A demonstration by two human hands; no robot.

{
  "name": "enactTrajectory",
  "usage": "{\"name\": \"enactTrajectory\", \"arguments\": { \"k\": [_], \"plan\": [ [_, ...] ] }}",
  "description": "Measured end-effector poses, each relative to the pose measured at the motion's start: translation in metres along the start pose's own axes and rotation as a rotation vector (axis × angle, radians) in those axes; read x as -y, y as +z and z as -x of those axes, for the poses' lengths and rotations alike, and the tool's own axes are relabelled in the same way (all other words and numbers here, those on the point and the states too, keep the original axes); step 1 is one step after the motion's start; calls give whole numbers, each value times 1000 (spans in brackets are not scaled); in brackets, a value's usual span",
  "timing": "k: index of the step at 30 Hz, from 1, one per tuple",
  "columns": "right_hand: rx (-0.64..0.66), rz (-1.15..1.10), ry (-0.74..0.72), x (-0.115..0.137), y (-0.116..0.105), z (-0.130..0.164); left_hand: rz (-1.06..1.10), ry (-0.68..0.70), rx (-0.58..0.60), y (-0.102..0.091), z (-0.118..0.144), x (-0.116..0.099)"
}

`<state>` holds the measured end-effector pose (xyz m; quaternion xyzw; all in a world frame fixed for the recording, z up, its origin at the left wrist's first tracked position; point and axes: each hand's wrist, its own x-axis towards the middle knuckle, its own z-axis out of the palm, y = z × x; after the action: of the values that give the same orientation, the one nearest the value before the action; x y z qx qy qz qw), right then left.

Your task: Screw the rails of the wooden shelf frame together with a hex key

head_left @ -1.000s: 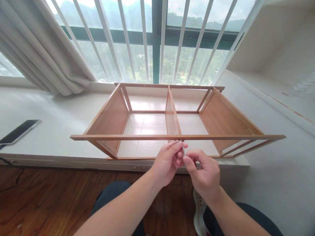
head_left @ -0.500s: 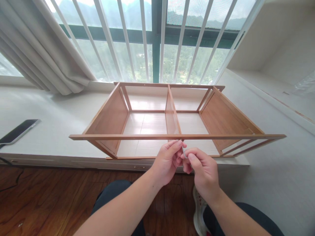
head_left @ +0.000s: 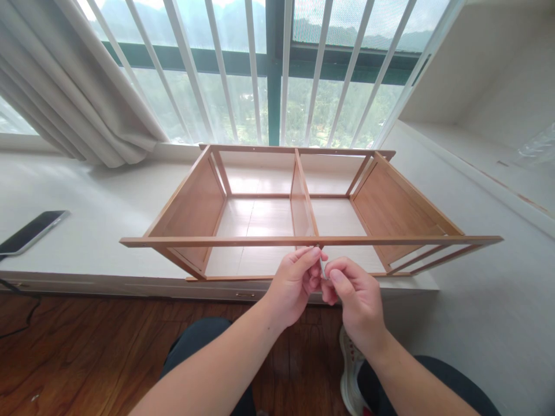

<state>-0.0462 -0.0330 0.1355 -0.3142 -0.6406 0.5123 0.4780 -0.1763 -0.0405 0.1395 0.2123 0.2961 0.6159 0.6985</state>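
Note:
A wooden shelf frame [head_left: 243, 241] lies on its side on the white window ledge, with a middle board [head_left: 303, 196] across it. Just under the near rail, around its middle, my left hand [head_left: 297, 277] is closed, thumb and finger pinching close to a fastener at the rail. A thin metal hex key [head_left: 323, 268] slants down from there. Its lower end is between the thumb and fingers of my right hand [head_left: 355, 292], which is closed too. My fingers hide the key's upper tip and most of the fastener.
On the ledge [head_left: 99, 231] at the left lies a phone [head_left: 32, 231], with a black cable below it. A grey curtain [head_left: 78, 86] and a barred window stand behind. A white wall [head_left: 489, 289] is close on the right. My legs and a shoe [head_left: 350, 375] are below.
My right hand has shifted very slightly left with the hex key's lower end. My left hand and the shelf frame hold their places.

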Motion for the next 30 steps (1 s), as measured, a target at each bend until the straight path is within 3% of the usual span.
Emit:
{"name": "enactTrajectory", "arguments": {
  "k": [12, 23, 30],
  "plan": [
    [-42, 202, -106, -1, -5, 2, 4, -3, -43, 2, 2, -3],
    [-83, 533, -343, 6, -5, -1, 49, -71, 0, -5, -1, 1],
    [-80, 556, -340, 10, -3, -2, 47, -83, -3, -4, -1, 0]
  ]
}}
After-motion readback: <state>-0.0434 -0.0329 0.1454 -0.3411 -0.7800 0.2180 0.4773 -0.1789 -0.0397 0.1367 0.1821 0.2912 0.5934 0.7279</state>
